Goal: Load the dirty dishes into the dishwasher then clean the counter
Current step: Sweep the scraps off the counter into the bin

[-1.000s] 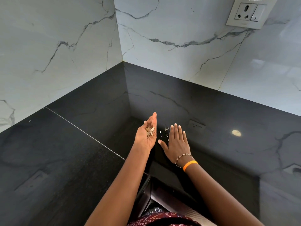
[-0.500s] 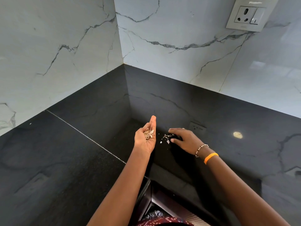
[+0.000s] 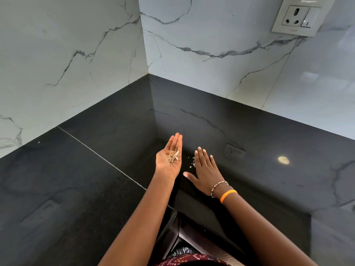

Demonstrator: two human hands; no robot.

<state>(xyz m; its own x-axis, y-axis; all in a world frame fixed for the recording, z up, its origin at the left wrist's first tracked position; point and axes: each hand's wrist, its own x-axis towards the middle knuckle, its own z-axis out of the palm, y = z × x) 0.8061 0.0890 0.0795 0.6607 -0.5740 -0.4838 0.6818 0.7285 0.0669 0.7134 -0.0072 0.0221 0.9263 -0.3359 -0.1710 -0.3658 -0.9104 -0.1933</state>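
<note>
One left hand [image 3: 169, 160]: palm up, fingers straight; small heap of pale dry food scraps [image 3: 173, 156] carried in it.
Right hand [image 3: 205, 169]: laid flat, fingers straight, on glossy black stone counter [image 3: 76, 189].
Loose white crumbs [image 3: 192, 163]: scattered on counter, just beside right forefinger.
Right wrist: beaded bracelet [image 3: 219, 186] and orange band [image 3: 228, 195] worn.

A glossy black stone counter [image 3: 76, 189] mirrors white, grey-veined marble-look wall tiles [image 3: 211, 35], themselves smooth and shiny. The wall socket [image 3: 299, 16] looks like white plastic.
</note>
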